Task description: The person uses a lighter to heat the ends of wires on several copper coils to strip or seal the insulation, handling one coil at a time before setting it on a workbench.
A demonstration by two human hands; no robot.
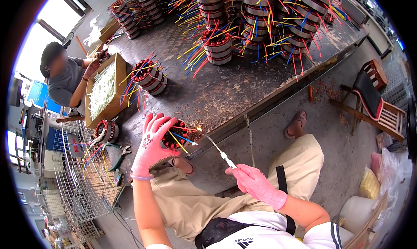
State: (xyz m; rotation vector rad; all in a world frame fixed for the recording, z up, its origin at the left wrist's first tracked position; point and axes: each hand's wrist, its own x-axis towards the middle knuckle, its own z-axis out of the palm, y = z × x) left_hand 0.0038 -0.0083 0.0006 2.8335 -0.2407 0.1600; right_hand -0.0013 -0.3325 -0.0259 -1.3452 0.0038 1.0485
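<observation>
My left hand (pixel 153 145), in a pink glove, is wrapped round the side of a motor stator (pixel 173 141) at the table's near edge, thumb toward me. Red, blue and yellow wires stick out of the stator to the right, and one red wire's end (pixel 199 129) shows a bright orange-yellow spot. My right hand (pixel 256 183), also in a pink glove, is closed on the handle of a slim tool with a white collar and a thin metal rod, which looks like a soldering iron (pixel 223 156). Its tip points at the wire ends, just short of them.
Tall stacks of wired stators (pixel 217 47) fill the table's far side. Left lie another stator (pixel 105 131), green-handled pliers (pixel 121 155) and a box of white strips (pixel 118 77). A co-worker (pixel 65 75) stands at far left. A wire cart (pixel 82 171) and a wooden chair (pixel 388 118) flank me.
</observation>
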